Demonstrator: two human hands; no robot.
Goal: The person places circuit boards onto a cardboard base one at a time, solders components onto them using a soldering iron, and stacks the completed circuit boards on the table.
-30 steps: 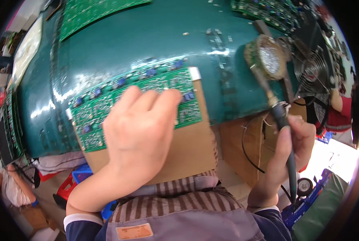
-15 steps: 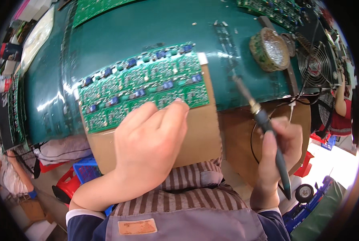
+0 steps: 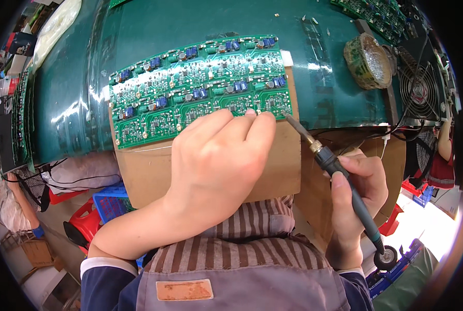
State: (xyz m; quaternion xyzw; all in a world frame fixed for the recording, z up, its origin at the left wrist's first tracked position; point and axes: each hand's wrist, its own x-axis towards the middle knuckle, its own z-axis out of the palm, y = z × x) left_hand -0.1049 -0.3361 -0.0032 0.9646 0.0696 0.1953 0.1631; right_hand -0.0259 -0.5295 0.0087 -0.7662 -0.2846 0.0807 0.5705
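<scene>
"So, head view: what's the risk?"
"My right hand (image 3: 370, 184) grips the soldering iron (image 3: 327, 160) at the circuit board (image 3: 200, 88) on cardboard (image 3: 148, 176); slipping could burn my left hand (image 3: 221, 150), curled nearby. Can't tell what that holds."

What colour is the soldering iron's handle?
The handle is dark grey, with a teal rear end; it shows best in the head view.

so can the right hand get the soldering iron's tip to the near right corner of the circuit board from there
Probably yes: the right hand holds the soldering iron with its tip at that corner of the circuit board, and the left hand leaves it uncovered.
</scene>
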